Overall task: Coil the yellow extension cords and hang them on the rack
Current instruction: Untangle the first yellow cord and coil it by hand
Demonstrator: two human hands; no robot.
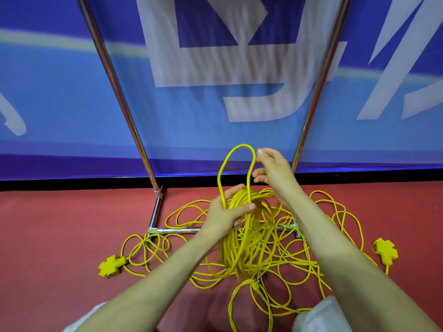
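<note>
My left hand (pixel 227 213) grips the top of a coil of yellow extension cord (pixel 242 245) that hangs down from it. One loop of cord (pixel 236 152) arches up above the coil. My right hand (pixel 272 170) holds the right side of that loop between thumb and fingers, just above the left hand. Loose yellow cord (pixel 330 212) lies tangled on the red floor under and around the coil. The chrome rack (pixel 124 109) stands right behind, its two poles rising left and right and its base bar (pixel 177 230) on the floor.
A yellow cross-shaped socket block (pixel 111 264) lies on the floor at the left, another socket block (pixel 386 251) at the right. A plug end (pixel 255 285) lies near my knees. A blue banner (pixel 215 92) stands behind the rack. My knees (pixel 318 317) fill the bottom edge.
</note>
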